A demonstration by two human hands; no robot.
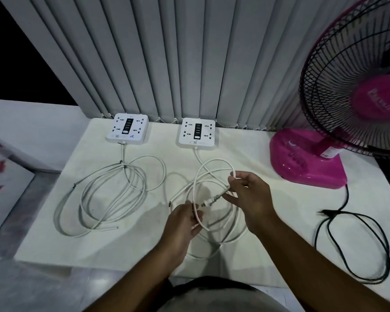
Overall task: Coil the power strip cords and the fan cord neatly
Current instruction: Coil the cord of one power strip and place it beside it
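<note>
The right hand (248,199) is curling round a loop of the right strip's (198,134) cord (197,154), the left hand (185,221) pinching the same cord nearer the body, above the mat (122,251). This coil is seemingly being gathered; next, the slack is needing drawing into even turns. Open room is lying mid-mat, the left cord (108,192) and fan cord (347,194) sitting well apart, the near edge close.
</note>
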